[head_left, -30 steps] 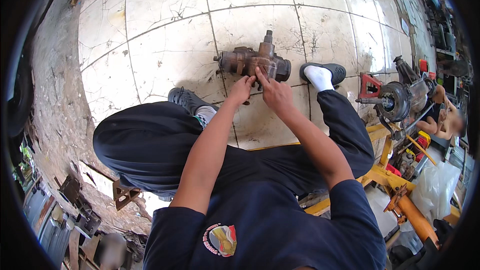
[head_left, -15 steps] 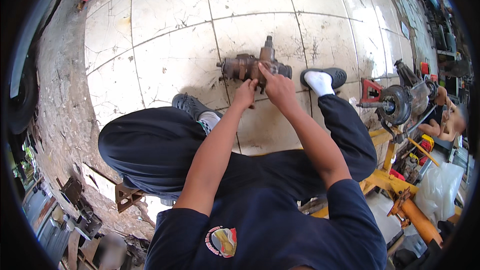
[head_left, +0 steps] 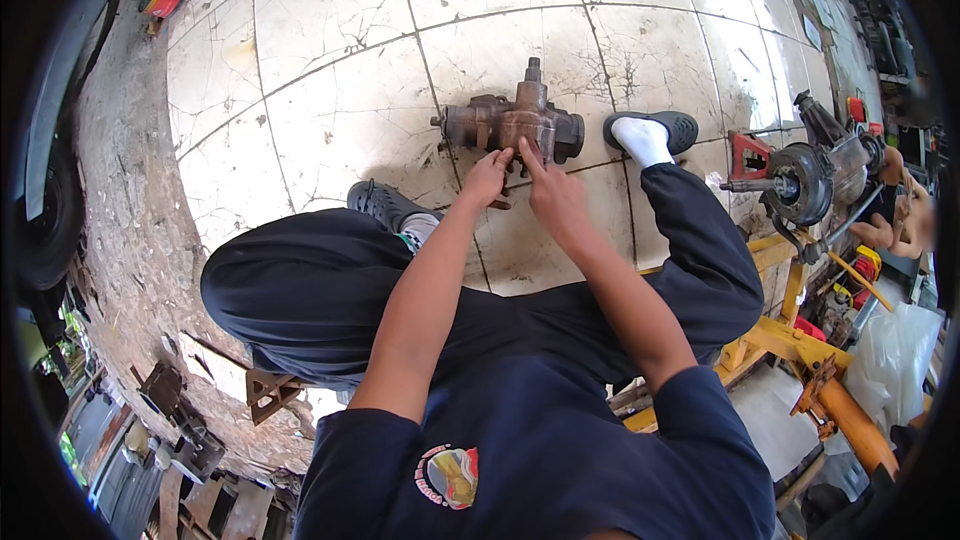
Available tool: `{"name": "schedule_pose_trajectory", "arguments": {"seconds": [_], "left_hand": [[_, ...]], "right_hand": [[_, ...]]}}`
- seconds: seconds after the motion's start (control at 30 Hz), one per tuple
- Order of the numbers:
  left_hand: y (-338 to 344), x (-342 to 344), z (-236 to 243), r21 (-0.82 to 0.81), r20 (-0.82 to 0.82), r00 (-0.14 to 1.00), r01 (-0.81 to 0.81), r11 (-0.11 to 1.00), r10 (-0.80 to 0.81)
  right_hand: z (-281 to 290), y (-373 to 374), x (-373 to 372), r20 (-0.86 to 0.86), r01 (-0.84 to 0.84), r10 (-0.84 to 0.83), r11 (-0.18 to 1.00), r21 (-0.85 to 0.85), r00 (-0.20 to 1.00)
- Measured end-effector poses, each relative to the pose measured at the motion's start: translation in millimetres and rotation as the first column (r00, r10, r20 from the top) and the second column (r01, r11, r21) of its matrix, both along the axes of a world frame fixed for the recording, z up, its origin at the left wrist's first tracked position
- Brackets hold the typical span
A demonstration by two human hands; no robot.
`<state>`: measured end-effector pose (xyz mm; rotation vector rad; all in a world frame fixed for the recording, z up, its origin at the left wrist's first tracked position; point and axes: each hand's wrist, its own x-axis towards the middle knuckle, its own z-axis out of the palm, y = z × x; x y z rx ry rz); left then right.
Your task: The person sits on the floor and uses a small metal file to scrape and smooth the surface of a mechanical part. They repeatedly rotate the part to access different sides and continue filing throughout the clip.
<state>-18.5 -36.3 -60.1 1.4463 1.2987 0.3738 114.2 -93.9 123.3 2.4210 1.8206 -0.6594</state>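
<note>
Rust-brown metal housing (head_left: 514, 126) rests directly on the tiled floor (head_left: 340, 110), between the left shoe (head_left: 385, 208) and the right shoe (head_left: 680, 130) and slightly forward of both hands. Floor support presumably carries the weight, leaving the hands free for light contact; the spread legs appear to give both arms clear access to the near side of the part.

Orientation: the long axis lies crosswise to the person, roughly left to right, with the right end marginally nearer. A stepped shaft (head_left: 534, 72) projects from the body at about a right angle to this axis and points away from the person. The left end terminates in a small fitting; the right end is a broad, dark, round section.

Left grip (head_left: 486, 178): fingers at the near lower edge of the housing, probably to steady it. A dark piece (head_left: 500, 204) shows just below; whether this grip is clenched on anything cannot be determined.

Right grip (head_left: 553, 195): index finger extended, tip against the near face of the body; remaining fingers folded, and whether they enclose anything is hidden.

To the right, well apart from the housing, stand a red stand (head_left: 748, 155) and an axle assembly (head_left: 800, 175)
</note>
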Motion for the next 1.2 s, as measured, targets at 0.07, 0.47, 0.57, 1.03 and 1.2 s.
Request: {"name": "schedule_pose_trajectory", "arguments": {"seconds": [0.07, 0.47, 0.57, 1.03, 1.2], "left_hand": [[3, 10, 36, -0.413, 0.103, 0.995, 0.035, 0.910, 0.008], [26, 10, 86, -0.195, -0.237, 0.968, 0.039, 0.980, -0.086], [28, 14, 101, 0.111, -0.282, 0.958, 0.082, 0.990, -0.048], [141, 123, 113, 0.067, -0.219, 0.969, 0.131, 0.989, -0.114], [174, 144, 81, -0.069, -0.307, 0.939, 0.139, 0.988, -0.154]], "right_hand": [[-4, -35, 9, -0.013, 0.049, -0.052, 0.988, -0.145, 0.999], [-26, -55, 50, -0.758, 0.743, -0.538, 0.661, -0.107, 0.369], [-31, -58, 58, -0.809, 0.793, -0.555, 0.574, -0.205, 0.193], [-9, -50, 72, -0.800, 0.809, -0.554, 0.348, -0.473, -0.229], [-16, -43, 80, -0.818, 0.808, -0.505, 0.340, -0.481, -0.275]]}}
